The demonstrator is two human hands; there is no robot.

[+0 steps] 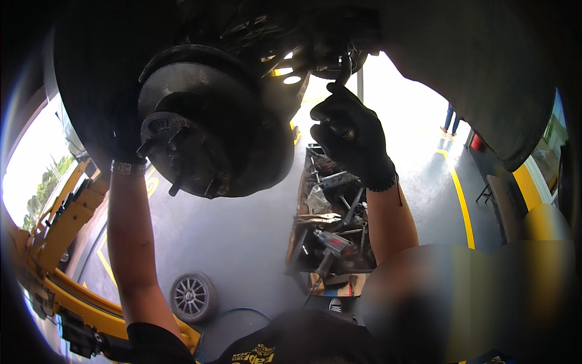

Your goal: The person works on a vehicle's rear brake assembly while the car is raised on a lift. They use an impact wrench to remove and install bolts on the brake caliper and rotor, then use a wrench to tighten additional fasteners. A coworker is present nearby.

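Observation:
A wheel hub with long studs [182,148] and a dark brake disc [200,91] hang from the underside of a raised vehicle. My left hand [125,136], in a dark glove, reaches up at the left side of the hub. Shadow hides its fingers. To the right of the disc, my right hand [351,136] in a black glove is raised and closed. A rounded dark end shows within its curled fingers, but what it holds cannot be made out. Just above it hang dark suspension parts [345,64].
Below stands a tray of tools [297,242], with an impact wrench [333,244] among them. A wheel [194,297] lies on the grey floor. At left is a yellow lift arm [91,300]. A person's legs [450,120] show far right. A blurred patch covers the lower right.

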